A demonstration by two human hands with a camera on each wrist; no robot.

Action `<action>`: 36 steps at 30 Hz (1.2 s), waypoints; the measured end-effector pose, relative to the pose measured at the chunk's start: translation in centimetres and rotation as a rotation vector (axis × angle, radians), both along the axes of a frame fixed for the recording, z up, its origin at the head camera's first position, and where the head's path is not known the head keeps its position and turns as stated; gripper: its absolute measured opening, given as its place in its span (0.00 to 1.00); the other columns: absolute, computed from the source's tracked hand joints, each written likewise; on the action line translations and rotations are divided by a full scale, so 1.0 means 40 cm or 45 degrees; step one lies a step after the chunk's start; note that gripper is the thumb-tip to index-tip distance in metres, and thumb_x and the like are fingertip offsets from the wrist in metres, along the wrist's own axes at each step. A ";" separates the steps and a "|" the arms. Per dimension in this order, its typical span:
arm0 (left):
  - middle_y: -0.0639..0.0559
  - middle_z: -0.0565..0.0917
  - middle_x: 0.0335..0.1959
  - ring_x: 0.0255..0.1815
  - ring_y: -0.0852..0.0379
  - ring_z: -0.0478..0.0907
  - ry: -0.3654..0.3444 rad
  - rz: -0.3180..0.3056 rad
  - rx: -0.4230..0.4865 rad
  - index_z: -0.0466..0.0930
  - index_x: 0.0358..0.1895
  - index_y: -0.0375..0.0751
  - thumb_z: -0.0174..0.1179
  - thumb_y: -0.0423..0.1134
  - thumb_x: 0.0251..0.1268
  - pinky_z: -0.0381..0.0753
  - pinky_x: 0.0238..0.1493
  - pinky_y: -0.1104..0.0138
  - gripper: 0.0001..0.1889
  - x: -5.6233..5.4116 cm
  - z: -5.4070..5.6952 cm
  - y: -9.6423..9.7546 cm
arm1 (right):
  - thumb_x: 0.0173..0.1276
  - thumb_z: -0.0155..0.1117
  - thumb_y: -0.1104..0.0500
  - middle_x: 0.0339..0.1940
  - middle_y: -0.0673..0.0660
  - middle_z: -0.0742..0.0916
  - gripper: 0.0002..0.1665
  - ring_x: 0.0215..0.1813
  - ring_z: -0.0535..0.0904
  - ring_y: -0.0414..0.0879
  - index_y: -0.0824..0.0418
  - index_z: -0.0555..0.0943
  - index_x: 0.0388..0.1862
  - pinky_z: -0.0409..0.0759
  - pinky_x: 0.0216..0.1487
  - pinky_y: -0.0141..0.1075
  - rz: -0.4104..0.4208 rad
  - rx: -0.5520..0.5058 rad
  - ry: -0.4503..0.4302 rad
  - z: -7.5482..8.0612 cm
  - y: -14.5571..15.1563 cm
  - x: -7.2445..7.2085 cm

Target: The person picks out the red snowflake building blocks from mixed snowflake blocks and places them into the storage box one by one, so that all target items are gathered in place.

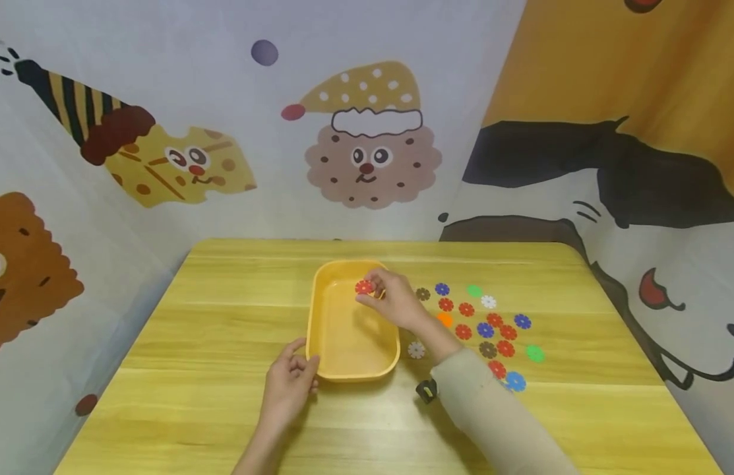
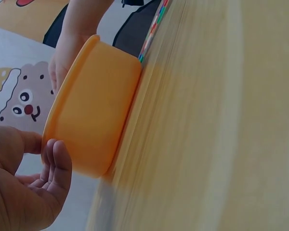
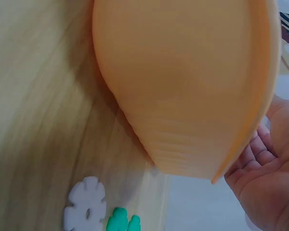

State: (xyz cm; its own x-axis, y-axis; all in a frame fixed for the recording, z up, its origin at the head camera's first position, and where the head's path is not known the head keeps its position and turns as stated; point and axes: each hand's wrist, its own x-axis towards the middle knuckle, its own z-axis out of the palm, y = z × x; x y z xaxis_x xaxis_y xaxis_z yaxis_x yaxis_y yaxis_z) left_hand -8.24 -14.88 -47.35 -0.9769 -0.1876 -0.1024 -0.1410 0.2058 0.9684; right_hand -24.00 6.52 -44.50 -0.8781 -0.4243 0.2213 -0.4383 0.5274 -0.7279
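Observation:
A yellow-orange plastic tray sits on the wooden table. At its near left corner my left hand holds the rim between thumb and fingers; the left wrist view shows this hand against the tray wall. Over the tray's right side, my right hand pinches a red snowflake disc by its edge. From the right wrist, that hand appears beyond the tray rim, its fingertips hidden. Inside the tray, only the bare floor shows.
Several flat snowflake discs lie right of the tray, among them a blue one, a white one, a green one and a brown one. A small black object shows beside the right sleeve. Behind the table hangs a cartoon-printed cloth.

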 end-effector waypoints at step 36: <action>0.46 0.77 0.27 0.25 0.49 0.82 0.010 -0.061 0.085 0.66 0.70 0.28 0.64 0.31 0.70 0.89 0.26 0.66 0.29 -0.010 -0.004 -0.015 | 0.66 0.75 0.54 0.30 0.52 0.83 0.23 0.30 0.77 0.42 0.65 0.79 0.54 0.79 0.31 0.31 0.122 0.280 -0.073 -0.020 -0.116 -0.075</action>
